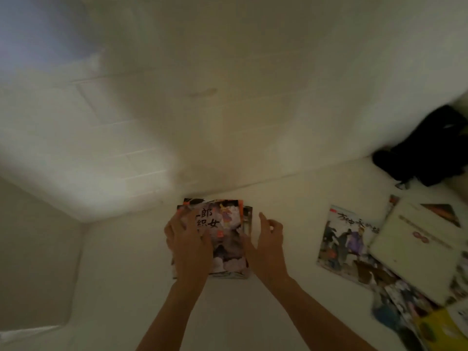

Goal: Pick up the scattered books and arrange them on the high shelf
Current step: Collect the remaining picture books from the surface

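Dim, warm-tinted and soft all over, with pale bluish light spilling in at the upper left, wide-angle bending and motion blur smearing the right edge.

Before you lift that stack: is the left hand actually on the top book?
Touching. In the head view the left hand lies flat on the top book, its fingers covering the cover's left side.

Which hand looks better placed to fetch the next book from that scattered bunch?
The right hand, probably. It hovers open beside the stack and holds nothing, and the loose books lie on its side. The left hand rests flat on the stack, farther from them.
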Demonstrator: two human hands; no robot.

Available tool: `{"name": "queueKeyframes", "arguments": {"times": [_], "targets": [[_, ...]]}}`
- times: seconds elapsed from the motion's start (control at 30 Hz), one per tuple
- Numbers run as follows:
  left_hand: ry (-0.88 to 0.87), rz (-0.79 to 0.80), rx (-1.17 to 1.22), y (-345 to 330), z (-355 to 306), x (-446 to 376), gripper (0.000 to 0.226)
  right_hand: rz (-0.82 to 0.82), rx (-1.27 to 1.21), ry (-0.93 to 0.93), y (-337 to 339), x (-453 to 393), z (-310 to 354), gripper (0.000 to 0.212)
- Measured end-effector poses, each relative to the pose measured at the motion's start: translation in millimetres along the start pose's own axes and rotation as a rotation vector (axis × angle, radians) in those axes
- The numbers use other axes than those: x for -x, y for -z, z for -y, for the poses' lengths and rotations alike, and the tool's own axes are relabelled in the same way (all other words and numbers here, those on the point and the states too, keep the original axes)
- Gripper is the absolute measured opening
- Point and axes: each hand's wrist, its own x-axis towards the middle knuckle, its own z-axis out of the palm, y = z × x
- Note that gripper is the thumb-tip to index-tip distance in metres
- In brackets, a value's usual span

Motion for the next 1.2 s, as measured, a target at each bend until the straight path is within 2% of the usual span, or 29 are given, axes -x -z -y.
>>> {"name": "queueKeyframes", "arguments": {"times": [0.07,0.13,0.27,0.33,0.43,0.53,0.6,0.73,0.8,0.87,0.97,1.03,1.07,1.13,1.2], "targets": [[-0.191,0.036,0.103,-15,-42,9,0.040,-0.082,-0.043,0.022,35,12,-16,0.055],[-0.277,0.174,0.238,-32,-93,26,0.034,-0.163,0.003,-0.003,77,26,-40,0.045],[-0.320,0.478,0.393,-69,-187,71,0.033,-0.299,0.081,-0.173,176,55,-106,0.023],[-0.342,0.588,0.391,-91,-229,91,0.035,-0.346,0.100,-0.266,226,72,-142,0.021],[-0.356,0.761,0.285,-126,-276,110,0.051,-0.444,0.185,-0.352,285,99,-191,0.019],[-0.376,0.750,0.087,-167,-298,113,0.067,-0.446,0.167,-0.504,319,124,-228,0.033],[-0.324,0.731,-0.029,-183,-309,114,0.077,-0.433,0.235,-0.572,326,138,-250,0.049],[-0.327,0.665,-0.236,-195,-318,125,0.078,-0.363,0.299,-0.663,323,157,-272,0.085],[-0.249,0.727,-0.149,-197,-317,123,0.073,-0.269,0.334,-0.672,319,159,-283,0.096],[-0.179,0.786,0.012,-187,-321,120,0.054,-0.239,0.326,-0.667,321,158,-292,0.106],[-0.241,0.775,0.153,-150,-334,118,0.029,-0.214,0.367,-0.637,325,151,-303,0.113],[-0.257,0.791,0.295,-121,-338,121,0.026,-0.218,0.316,-0.607,328,143,-305,0.116],[-0.215,0.853,0.408,-107,-338,124,0.026,-0.236,0.263,-0.601,330,139,-304,0.115],[-0.064,1.075,0.655,-90,-333,137,0.028,-0.298,0.162,-0.597,335,134,-305,0.101],[-0.023,1.256,0.676,-92,-325,159,0.035,-0.428,0.048,-0.630,339,134,-309,0.063]]}}
